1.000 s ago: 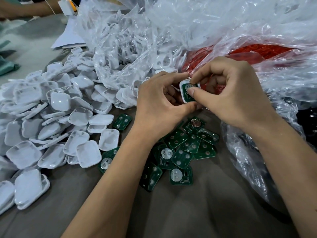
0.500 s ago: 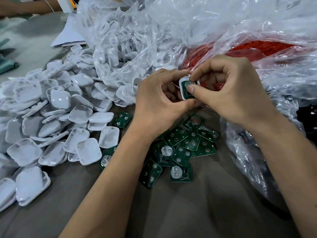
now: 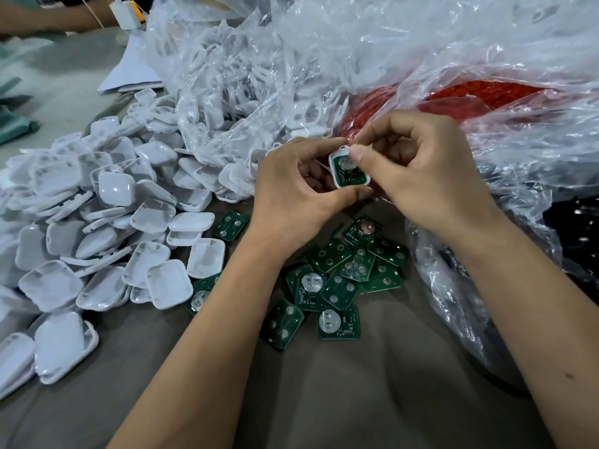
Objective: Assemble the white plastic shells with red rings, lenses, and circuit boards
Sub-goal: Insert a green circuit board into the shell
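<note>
A small white plastic shell with a green circuit board seated inside it is held up between both hands, above the table. My left hand grips its left and lower edges with thumb and curled fingers. My right hand pinches its top right corner, thumb on the board's face. Several loose green circuit boards lie on the grey cloth just below the hands. Red rings show through a clear bag behind my right hand. No lens can be made out.
A big heap of white shell halves covers the left of the table. Clear plastic bags of white parts fill the back; crinkled bag plastic drapes down on the right. Another person's arm rests far left.
The shell has tilted so the board's face shows more. My right thumb has shifted from the shell's side to its upper corner. Both hands stay in the same place.
</note>
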Action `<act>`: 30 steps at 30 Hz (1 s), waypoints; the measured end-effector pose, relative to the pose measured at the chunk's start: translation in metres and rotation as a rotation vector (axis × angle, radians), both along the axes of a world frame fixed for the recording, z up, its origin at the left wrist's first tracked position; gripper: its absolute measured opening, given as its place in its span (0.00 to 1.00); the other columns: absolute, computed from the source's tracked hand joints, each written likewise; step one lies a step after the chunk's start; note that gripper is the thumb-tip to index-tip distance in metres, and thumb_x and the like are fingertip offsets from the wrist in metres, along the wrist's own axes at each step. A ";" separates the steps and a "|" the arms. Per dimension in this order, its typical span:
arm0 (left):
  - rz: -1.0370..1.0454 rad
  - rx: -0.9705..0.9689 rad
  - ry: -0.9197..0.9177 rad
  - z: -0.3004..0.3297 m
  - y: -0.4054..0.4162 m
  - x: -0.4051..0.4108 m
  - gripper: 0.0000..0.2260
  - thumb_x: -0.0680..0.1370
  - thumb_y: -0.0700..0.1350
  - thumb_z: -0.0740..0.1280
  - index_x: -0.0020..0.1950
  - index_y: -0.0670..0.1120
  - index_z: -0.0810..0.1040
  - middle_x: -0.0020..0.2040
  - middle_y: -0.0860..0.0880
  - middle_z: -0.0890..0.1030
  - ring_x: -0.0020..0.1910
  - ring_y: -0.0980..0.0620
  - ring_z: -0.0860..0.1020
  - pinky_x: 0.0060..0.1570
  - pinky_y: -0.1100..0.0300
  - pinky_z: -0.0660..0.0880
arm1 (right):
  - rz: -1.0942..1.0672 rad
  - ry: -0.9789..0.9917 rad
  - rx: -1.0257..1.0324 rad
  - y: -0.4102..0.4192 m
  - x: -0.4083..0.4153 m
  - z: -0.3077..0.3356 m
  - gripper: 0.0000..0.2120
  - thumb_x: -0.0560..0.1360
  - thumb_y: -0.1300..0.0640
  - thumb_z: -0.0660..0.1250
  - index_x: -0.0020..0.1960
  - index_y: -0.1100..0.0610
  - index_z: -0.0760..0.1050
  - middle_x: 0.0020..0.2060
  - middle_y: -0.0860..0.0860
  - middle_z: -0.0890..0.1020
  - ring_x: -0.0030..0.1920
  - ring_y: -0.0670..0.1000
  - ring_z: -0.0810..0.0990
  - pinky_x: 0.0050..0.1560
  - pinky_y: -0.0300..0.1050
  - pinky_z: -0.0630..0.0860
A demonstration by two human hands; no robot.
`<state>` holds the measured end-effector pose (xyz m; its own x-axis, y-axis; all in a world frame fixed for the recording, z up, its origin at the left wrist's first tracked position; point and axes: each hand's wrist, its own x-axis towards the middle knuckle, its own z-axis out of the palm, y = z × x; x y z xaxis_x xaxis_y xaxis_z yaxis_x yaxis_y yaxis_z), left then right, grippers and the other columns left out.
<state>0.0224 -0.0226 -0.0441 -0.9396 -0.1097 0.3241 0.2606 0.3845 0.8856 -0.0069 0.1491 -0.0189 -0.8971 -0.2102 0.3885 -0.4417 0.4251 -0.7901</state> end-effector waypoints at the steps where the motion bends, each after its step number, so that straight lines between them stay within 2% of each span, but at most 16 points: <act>1: 0.000 0.007 -0.004 0.000 0.000 0.000 0.27 0.65 0.48 0.85 0.61 0.47 0.84 0.48 0.50 0.87 0.42 0.54 0.85 0.45 0.53 0.84 | -0.019 0.010 -0.021 0.001 -0.001 0.000 0.02 0.78 0.53 0.74 0.46 0.50 0.83 0.36 0.46 0.85 0.36 0.46 0.83 0.36 0.39 0.78; 4: 0.007 0.029 -0.023 0.000 0.000 -0.001 0.26 0.65 0.48 0.85 0.61 0.46 0.84 0.48 0.51 0.87 0.43 0.51 0.86 0.48 0.47 0.84 | -0.074 0.018 -0.089 0.003 -0.004 0.000 0.04 0.80 0.56 0.71 0.47 0.51 0.84 0.38 0.44 0.85 0.37 0.43 0.82 0.37 0.37 0.78; 8: 0.006 0.040 -0.045 -0.002 -0.001 -0.002 0.26 0.65 0.49 0.85 0.60 0.47 0.85 0.48 0.51 0.88 0.44 0.50 0.86 0.48 0.47 0.84 | -0.071 0.000 -0.143 0.005 -0.006 -0.001 0.05 0.80 0.58 0.69 0.47 0.53 0.83 0.29 0.37 0.80 0.30 0.38 0.76 0.32 0.29 0.69; 14: -0.035 0.088 -0.029 -0.002 -0.002 -0.001 0.27 0.65 0.48 0.85 0.61 0.44 0.84 0.49 0.50 0.88 0.44 0.50 0.87 0.47 0.54 0.84 | -0.070 0.008 -0.147 0.005 -0.006 -0.001 0.05 0.81 0.57 0.69 0.48 0.53 0.83 0.29 0.36 0.80 0.30 0.39 0.76 0.33 0.31 0.70; 19: -0.074 0.138 0.013 0.001 -0.004 -0.001 0.28 0.64 0.43 0.86 0.63 0.44 0.83 0.54 0.48 0.87 0.49 0.50 0.86 0.54 0.48 0.84 | -0.076 0.015 -0.151 0.005 -0.006 0.000 0.06 0.81 0.58 0.69 0.47 0.53 0.83 0.29 0.36 0.80 0.30 0.38 0.78 0.34 0.30 0.71; 24: -0.116 0.134 0.058 0.003 -0.005 -0.001 0.29 0.65 0.43 0.85 0.64 0.44 0.83 0.56 0.45 0.85 0.51 0.45 0.84 0.55 0.41 0.82 | -0.079 0.017 -0.151 0.005 -0.006 0.001 0.06 0.81 0.58 0.69 0.49 0.55 0.84 0.30 0.36 0.81 0.32 0.37 0.78 0.35 0.31 0.72; 30: -0.105 0.076 0.072 0.005 -0.004 0.000 0.28 0.64 0.46 0.85 0.63 0.46 0.84 0.56 0.47 0.85 0.51 0.47 0.83 0.54 0.43 0.82 | -0.074 0.007 -0.148 0.004 -0.005 0.001 0.05 0.81 0.59 0.69 0.49 0.56 0.84 0.29 0.35 0.80 0.31 0.37 0.78 0.34 0.29 0.71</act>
